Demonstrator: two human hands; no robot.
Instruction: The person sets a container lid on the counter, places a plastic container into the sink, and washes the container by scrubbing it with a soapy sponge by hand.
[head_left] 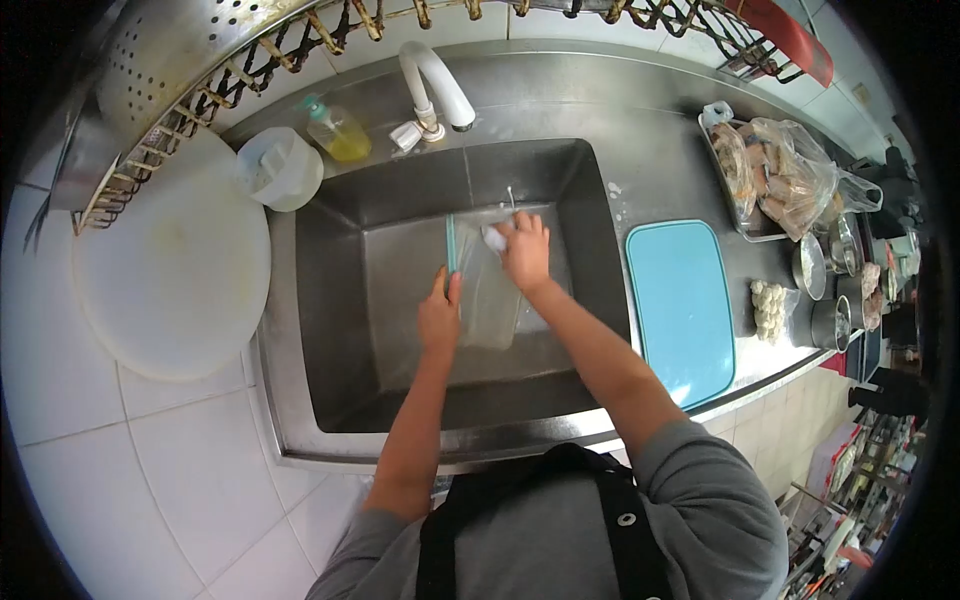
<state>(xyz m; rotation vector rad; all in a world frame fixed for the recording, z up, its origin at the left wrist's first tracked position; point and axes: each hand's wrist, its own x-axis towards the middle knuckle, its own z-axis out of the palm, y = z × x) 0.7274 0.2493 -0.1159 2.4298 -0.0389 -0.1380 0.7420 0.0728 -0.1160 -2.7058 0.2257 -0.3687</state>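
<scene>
Inside the steel sink (340,300), my left hand (438,318) grips the teal edge of a clear plastic container (451,238). The container stands tilted, and its see-through body is hard to make out against the sink floor. My right hand (527,250) is closed around a white sponge (493,238), held at the upper part of the container. Whether the sponge touches the plastic, I cannot tell.
A white faucet (440,85) arches over the sink's back edge. Left stand a soap bottle (340,132), a white tub (282,170) and a round white board (170,270). A blue lid (682,310) lies right, near bagged food (780,170) and metal bowls (810,265).
</scene>
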